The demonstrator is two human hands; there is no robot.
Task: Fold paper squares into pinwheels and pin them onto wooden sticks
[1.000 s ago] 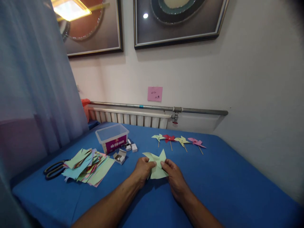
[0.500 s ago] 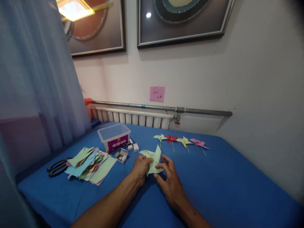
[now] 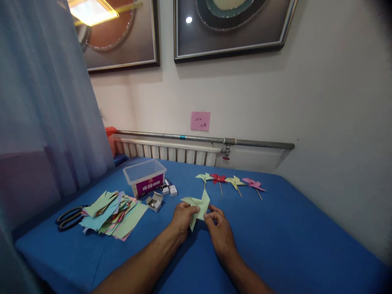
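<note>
A pale green paper pinwheel (image 3: 203,207), without a visible stick, is held above the blue cloth between both hands. My left hand (image 3: 183,217) pinches it from the left, thumb pressed on the folded points near its middle. On the right edge, the thumb and fingertips of my right hand (image 3: 219,228) are closed on a paper blade. Beyond the hands lie finished-looking pinwheels on sticks: a light green pinwheel (image 3: 204,177), a red pinwheel (image 3: 219,179), a yellow pinwheel (image 3: 234,181) and a pink pinwheel (image 3: 253,183).
Coloured paper sheets (image 3: 113,214) lie piled at left beside black-handled scissors (image 3: 69,217). Behind are a clear plastic tub (image 3: 145,175), an open small box (image 3: 154,202) and little white boxes (image 3: 173,190). A radiator (image 3: 171,153) and pipe (image 3: 199,139) run along the wall; a curtain (image 3: 52,102) hangs left.
My right thumb and fingers have moved from apart to closed on the pinwheel's right side, whose lower right blade is now lifted inward. The view has shifted slightly.
</note>
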